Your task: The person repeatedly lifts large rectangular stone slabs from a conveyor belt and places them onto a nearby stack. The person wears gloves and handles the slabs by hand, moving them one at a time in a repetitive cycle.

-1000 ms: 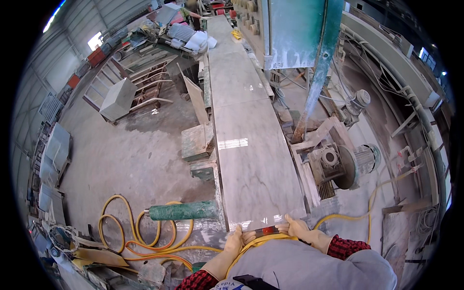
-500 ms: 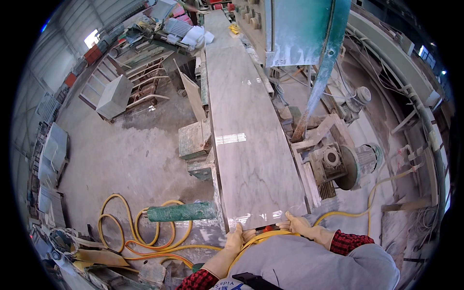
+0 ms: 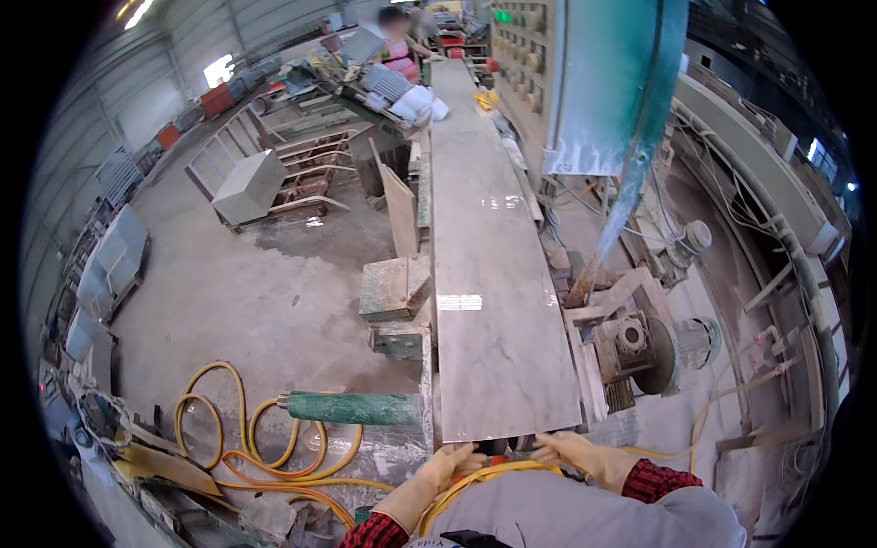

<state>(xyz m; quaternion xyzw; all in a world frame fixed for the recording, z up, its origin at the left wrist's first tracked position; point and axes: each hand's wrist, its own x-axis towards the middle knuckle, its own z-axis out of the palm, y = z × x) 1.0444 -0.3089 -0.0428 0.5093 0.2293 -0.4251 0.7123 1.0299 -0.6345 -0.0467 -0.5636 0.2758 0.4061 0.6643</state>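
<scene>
Judging by the pose, tending the near end of a long, glossy, pale grey veined stone slab (image 3: 507, 365); for any next move, calls for both hands level and square to its near edge. Lies flat along a long metal machine bed (image 3: 427, 365), reaching to the near end. Just off the slab's near left corner, a left hand (image 3: 449, 464) in a pale, seemingly rubber glove; toward the near right corner, a right hand (image 3: 577, 454) gloved alike. Cannot tell any closing of either grip or contact with stone. Count two hands; at least one slab, with joints farther along unclear; one green cylindrical roller (image 3: 361, 407) at the bed's left edge; one grey metal motor (image 3: 626, 342) with one round disc (image 3: 660, 358), beyond the right edge; one looped yellow hose (image 3: 243, 406) or more, hard to separate.
</scene>
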